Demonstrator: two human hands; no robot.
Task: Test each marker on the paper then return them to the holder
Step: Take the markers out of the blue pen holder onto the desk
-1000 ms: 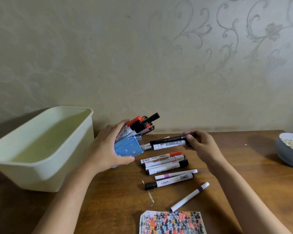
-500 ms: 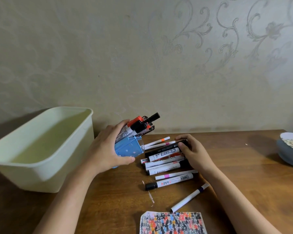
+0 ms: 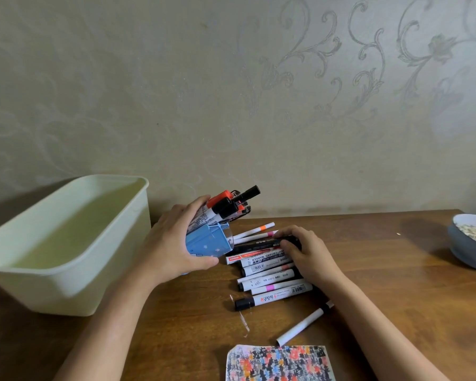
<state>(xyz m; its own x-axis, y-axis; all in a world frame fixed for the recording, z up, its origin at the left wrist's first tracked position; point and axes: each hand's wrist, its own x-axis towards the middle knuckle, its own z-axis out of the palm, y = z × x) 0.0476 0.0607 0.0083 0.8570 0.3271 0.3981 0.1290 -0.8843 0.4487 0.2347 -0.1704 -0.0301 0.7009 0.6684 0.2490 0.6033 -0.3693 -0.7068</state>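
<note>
Markers (image 3: 270, 273) are lying bunched in a loose row at the desk's (image 3: 382, 270) middle, with bare wood stretching away toward three o'clock. Nearest, at six o'clock, the paper (image 3: 279, 362) covered in coloured test strokes is sitting at the desk's front edge, and a lone white marker (image 3: 304, 324) is lying slantwise just beyond it, apart from the bunch. One barrel in the row is showing the words "WHITEBOARD MARKER"; the other labels are too small to read. The right hand (image 3: 304, 253) is resting on the far end of the bunch, fingers curling round a black marker (image 3: 261, 244). At nine o'clock of it, the left hand (image 3: 173, 243) is gripping the blue holder (image 3: 208, 243), which is tilting toward the row and carrying several markers with orange and black caps. At the far left, a pale green tub (image 3: 66, 270) is crowding that side, holding nothing visible. Near the right edge at three o'clock, a grey bowl (image 3: 465, 248) is holding pale bits.
</note>
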